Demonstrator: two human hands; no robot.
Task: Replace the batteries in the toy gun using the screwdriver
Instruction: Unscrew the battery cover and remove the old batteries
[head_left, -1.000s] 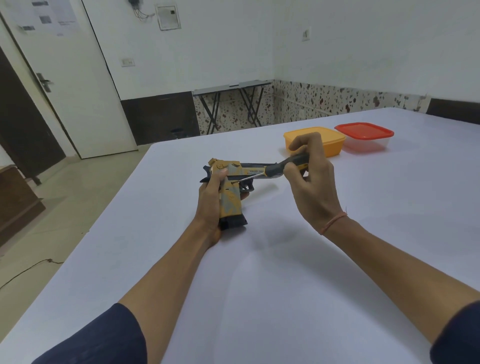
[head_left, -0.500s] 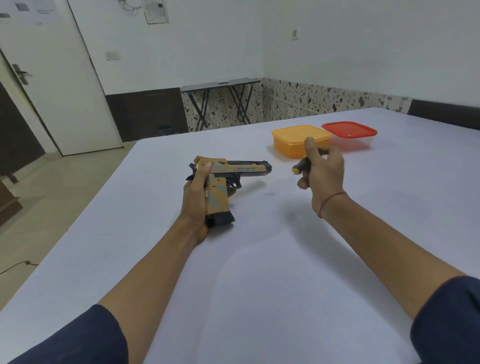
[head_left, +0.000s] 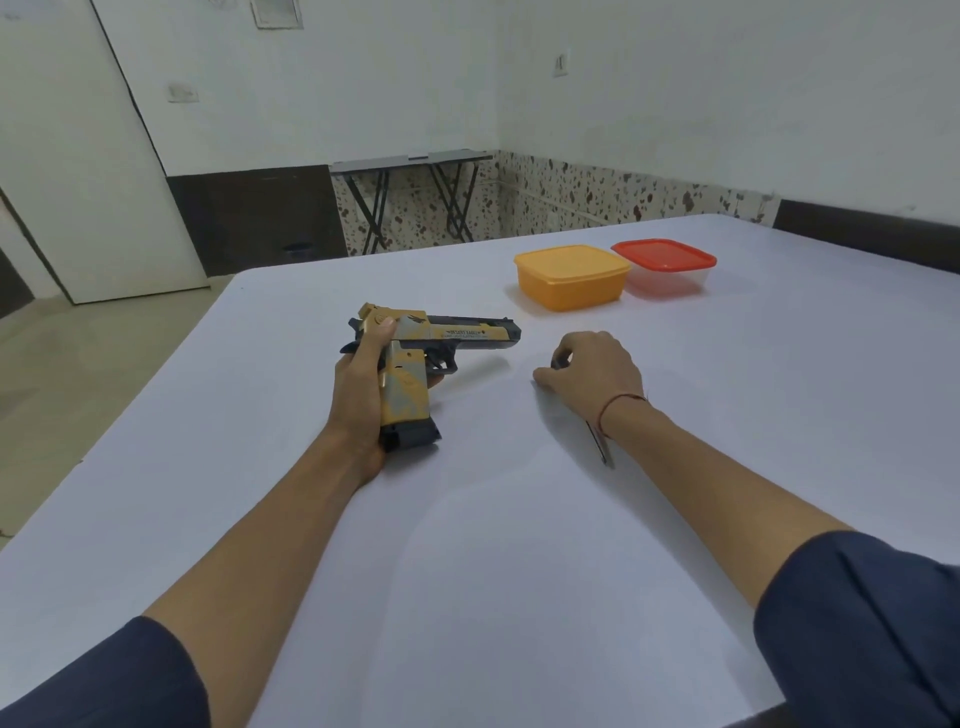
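The yellow and dark grey toy gun (head_left: 457, 332) stands on its grip base on the white table (head_left: 519, 545), barrel pointing right. My left hand (head_left: 358, 384) grips the gun's handle from the left, thumb up on the rear of the slide. To the right of the gun, my right hand (head_left: 597, 369) is down on the table with its fingers curled round the screwdriver (head_left: 597, 444). The metal shaft sticks out toward me from under the wrist. Most of the dark handle is hidden inside the hand.
An orange lidded container (head_left: 571, 275) and a clear container with a red lid (head_left: 665, 262) stand side by side behind my right hand. The table's left edge drops to the floor. A folding table (head_left: 410, 158) stands against the far wall.
My right hand pulled the screwdriver away from the gun, turned it over and lowered it to the table at the right. My left hand kept its hold on the gun.
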